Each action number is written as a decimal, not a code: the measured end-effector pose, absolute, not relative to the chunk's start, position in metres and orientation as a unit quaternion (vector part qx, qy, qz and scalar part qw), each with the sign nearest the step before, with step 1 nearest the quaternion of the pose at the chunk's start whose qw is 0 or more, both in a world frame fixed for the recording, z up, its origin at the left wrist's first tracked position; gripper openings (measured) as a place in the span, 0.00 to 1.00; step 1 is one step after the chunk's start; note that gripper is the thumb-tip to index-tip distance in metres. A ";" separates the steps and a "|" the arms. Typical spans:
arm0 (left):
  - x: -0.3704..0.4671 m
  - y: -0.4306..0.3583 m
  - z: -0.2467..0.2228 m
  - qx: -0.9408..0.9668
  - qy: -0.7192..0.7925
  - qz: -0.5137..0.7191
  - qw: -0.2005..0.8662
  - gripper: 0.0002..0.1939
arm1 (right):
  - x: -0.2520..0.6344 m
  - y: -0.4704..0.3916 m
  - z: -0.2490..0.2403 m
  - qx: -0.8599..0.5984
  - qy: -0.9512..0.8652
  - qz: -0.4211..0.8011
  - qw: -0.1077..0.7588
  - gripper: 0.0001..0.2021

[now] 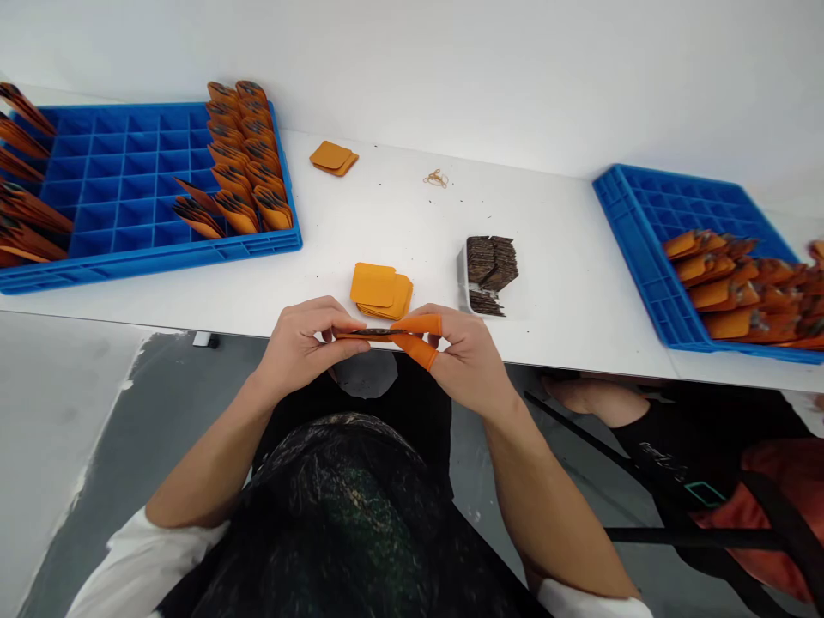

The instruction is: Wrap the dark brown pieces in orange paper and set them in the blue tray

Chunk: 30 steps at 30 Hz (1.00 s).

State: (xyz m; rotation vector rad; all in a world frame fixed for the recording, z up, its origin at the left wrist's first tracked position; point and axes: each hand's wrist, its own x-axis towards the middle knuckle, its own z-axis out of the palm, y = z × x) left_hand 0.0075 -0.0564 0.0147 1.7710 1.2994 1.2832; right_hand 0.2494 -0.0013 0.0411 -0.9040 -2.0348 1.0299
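At the table's front edge both hands grip one small orange envelope [351, 336], seen edge-on, with a dark strip along its top. My left hand [307, 339] pinches the left end between thumb and fingers. Orange finger covers sit on the thumb and forefinger of my right hand [460, 348], which closes on the other end. Just beyond the hands lies a stack of flat orange envelopes [373, 286]. To the right, a white tray [463, 279] holds dark brown thin pieces [493, 262] standing in rows; their kind is unclear.
A blue divided crate [135, 184] at left holds filled orange envelopes [248, 163] in some cells. Another blue crate [644, 257] stands at right with more. Further back are a small orange stack [333, 158] and rubber bands [436, 178]. A co-worker's arm [598, 403] shows at right.
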 end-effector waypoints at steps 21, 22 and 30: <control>0.000 -0.057 0.017 0.675 0.458 0.535 0.220 0.03 | 0.244 -0.005 0.036 -0.339 -0.812 0.291 0.375 0.09; -0.001 -0.057 0.017 0.674 0.457 0.538 0.218 0.03 | 0.244 -0.005 0.037 -0.339 -0.815 0.290 0.371 0.09; -0.007 -0.060 0.029 0.755 0.441 0.469 0.122 0.04 | 0.236 -0.009 0.033 -0.316 -0.847 0.218 0.368 0.08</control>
